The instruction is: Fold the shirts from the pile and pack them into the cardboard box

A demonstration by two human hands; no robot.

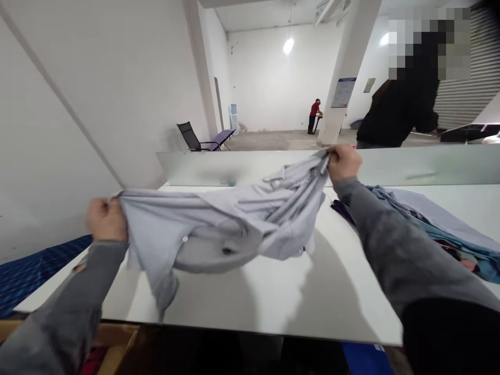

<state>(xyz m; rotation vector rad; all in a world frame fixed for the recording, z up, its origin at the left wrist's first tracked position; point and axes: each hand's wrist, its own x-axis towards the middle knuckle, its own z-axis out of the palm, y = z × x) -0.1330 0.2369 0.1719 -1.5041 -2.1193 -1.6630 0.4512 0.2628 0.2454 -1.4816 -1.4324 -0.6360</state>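
The left hand clenches one end of the pale grey garment, the right hand grips the other, higher up! It sags between the two, over the white table. Bunched folds hide its full shape, the left hand blurs, and whether its lowest tip touches down, I can't tell.

the garment across the centre is pale grey with a white button; the surface is white, the sleeves plain grey. lower left, a dark blue cloth bears lighter dashes; at right, clothes show teal and pale grey.
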